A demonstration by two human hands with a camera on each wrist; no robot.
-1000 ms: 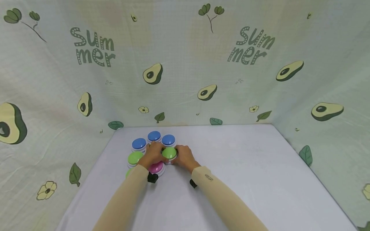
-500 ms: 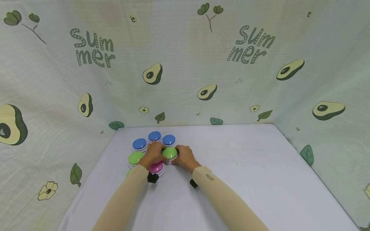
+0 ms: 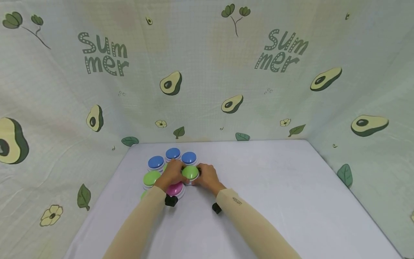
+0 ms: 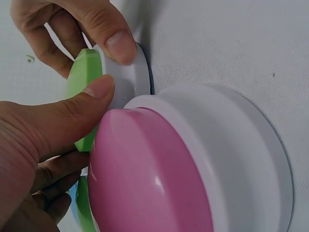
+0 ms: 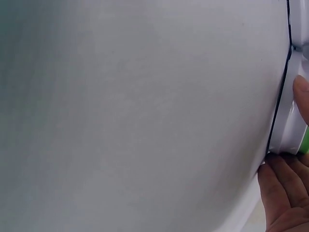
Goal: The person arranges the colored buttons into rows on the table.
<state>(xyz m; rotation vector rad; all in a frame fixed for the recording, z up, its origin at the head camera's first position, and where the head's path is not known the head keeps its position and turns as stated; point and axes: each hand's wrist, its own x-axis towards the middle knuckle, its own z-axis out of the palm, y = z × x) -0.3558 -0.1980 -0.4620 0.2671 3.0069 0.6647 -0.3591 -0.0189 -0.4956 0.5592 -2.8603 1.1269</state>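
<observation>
- Pink-topped button (image 3: 175, 189): best left unbumped.
- Left hand (image 3: 172, 174) and right hand (image 3: 208, 177), half closed, grip the green-topped button (image 3: 190, 172) between them, toward the far-left corner of the counter (image 3: 291, 180); even pressure should keep it level.
- Blue-topped button (image 3: 189, 157) behind: avoid knocking.

Green-domed button (image 3: 190, 172), white base, upright on the surface (image 3: 265, 194), held between my left hand (image 3: 172, 173) and right hand (image 3: 208, 178).

Head view bright, even; soft shadows on table (image 3: 265, 187). Pink button (image 4: 149, 174) shows glare. Right wrist dim, hazy.
</observation>
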